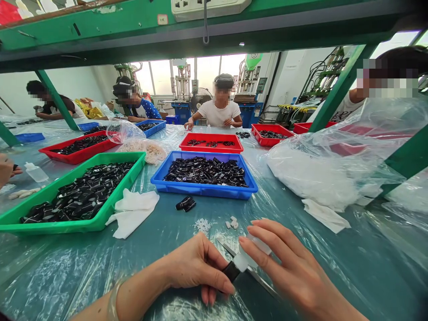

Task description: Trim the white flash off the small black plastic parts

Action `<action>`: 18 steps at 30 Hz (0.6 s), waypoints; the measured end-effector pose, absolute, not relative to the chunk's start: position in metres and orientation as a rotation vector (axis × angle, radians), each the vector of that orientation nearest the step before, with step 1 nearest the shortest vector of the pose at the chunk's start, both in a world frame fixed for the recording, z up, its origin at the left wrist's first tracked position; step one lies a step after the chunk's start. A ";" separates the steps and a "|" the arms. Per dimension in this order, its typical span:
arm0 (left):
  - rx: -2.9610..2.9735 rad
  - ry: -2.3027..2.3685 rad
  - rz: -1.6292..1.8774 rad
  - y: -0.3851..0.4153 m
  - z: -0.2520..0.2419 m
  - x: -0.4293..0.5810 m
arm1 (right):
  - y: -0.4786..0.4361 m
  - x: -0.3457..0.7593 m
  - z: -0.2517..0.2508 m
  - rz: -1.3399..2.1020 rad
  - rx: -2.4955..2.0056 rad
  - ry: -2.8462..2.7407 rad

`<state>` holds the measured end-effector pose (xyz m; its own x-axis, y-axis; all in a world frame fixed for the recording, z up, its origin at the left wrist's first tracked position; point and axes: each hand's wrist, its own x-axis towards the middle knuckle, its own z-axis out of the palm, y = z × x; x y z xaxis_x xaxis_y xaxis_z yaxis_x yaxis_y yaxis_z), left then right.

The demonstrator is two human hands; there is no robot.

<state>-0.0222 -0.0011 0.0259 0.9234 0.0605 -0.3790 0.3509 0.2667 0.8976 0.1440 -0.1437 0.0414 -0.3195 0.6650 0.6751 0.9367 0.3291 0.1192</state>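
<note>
My left hand (197, 267) is closed in a pinch on a small black plastic part (231, 270) just above the table. My right hand (287, 263) meets it from the right, its fingertips pressed on a small clear white piece (241, 262) against the black part. Metal tweezers (257, 276) lie on the table under my right hand. Two loose black parts (186, 203) sit in front of the blue tray (203, 189), which is full of the same black parts. Small white bits (232, 222) lie scattered between the tray and my hands.
A green tray (83, 223) of black parts stands at left, white cloths (132, 211) beside it. Red trays (211, 143) lie farther back. Clear plastic bags (331, 165) pile up at right. Several other people sit working across the table. A green shelf frame (214, 26) hangs overhead.
</note>
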 end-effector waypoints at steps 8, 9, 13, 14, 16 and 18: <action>1.287 0.385 -0.215 -0.003 0.026 -0.022 | -0.141 0.140 0.050 -0.769 -1.394 -2.062; 1.285 0.387 -0.217 -0.003 0.027 -0.022 | -0.141 0.141 0.048 -0.767 -1.390 -2.055; 1.288 0.393 -0.228 -0.003 0.028 -0.022 | -0.142 0.143 0.039 -0.715 -1.393 -2.033; 1.287 0.392 -0.227 -0.002 0.028 -0.022 | -0.142 0.144 0.038 -0.697 -1.399 -2.022; 1.282 0.386 -0.220 -0.002 0.028 -0.022 | -0.141 0.144 0.037 -0.668 -1.396 -2.004; 1.270 0.380 -0.214 -0.003 0.029 -0.022 | -0.140 0.144 0.038 -0.654 -1.385 -1.994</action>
